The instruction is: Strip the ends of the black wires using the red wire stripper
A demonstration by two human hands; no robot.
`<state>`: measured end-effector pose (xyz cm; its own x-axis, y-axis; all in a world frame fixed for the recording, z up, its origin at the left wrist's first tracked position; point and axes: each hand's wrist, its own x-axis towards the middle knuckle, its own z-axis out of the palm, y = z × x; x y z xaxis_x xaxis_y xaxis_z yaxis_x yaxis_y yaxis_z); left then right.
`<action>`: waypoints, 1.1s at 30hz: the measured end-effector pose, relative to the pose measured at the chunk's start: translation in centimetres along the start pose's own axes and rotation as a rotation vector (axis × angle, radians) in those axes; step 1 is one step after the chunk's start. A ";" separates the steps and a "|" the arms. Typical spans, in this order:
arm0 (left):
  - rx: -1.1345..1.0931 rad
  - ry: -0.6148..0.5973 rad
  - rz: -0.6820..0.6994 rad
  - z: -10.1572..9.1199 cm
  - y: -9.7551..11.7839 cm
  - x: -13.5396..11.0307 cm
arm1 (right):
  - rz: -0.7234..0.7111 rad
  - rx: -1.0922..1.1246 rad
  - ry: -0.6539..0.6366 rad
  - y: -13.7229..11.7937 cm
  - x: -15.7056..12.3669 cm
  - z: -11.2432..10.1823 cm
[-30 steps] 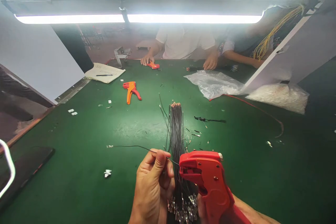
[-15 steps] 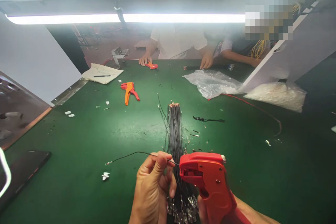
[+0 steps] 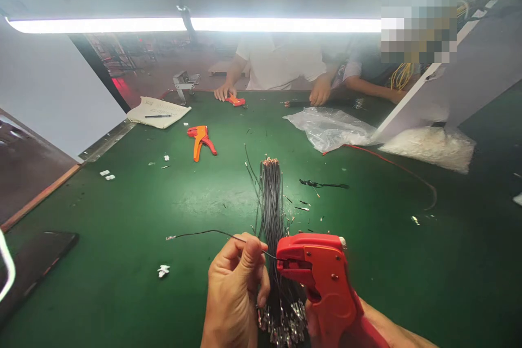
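Left hand: we pinch the black wire [image 3: 214, 231] between thumb and forefinger, the grip of our left hand [image 3: 238, 280] closed on it, other fingers curled loosely below.
Right hand: we hold the red tool [image 3: 332, 266] upright by its handle; the tool hides most of our right hand [image 3: 313, 321], so the grip looks wrapped around it, but we cannot tell how hard it squeezes.
Black wire: one end enters the tool's mouth; the other, tipped with metal, reaches leftward above the tabletop [image 3: 163, 206].
What has just changed: half a second ago the wire met only the front edge of the mouth; now it shows inside the gap, and its far tip sits higher. In our judgement, wire and tool are now lined up.
Wire bundle: the wire bundle [image 3: 272, 196] lies beneath our hands, copper ends [image 3: 270, 161] away from us, metal terminals [image 3: 281, 321] toward us.
Spare tool: an orange-handled tool [image 3: 199, 141] lies beyond our left hand, near a pale sheet [image 3: 142, 114] bearing a pen [image 3: 159, 116].
Across from us: a co-worker's hand [image 3: 225, 91] rests on another red tool [image 3: 235, 100]; a clear plastic bag [image 3: 326, 125] lies to the right.
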<state>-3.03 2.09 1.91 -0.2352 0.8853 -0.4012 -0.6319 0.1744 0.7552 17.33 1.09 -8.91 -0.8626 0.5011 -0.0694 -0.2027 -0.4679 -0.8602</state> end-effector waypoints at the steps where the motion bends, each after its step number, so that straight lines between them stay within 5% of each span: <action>1: 0.007 0.001 0.002 -0.1 -0.1 0.0 | 0.001 -0.007 -0.006 -0.1 0.1 0.1; 33: 0.181 0.019 0.116 -0.2 -0.5 -0.3 | 0.067 -0.053 0.138 -3.3 -1.2 0.6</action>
<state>-2.80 1.72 1.58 -0.3140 0.8958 -0.3146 -0.4570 0.1479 0.8771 18.75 1.55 -5.69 -0.8008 0.5670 -0.1928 -0.1193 -0.4665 -0.8764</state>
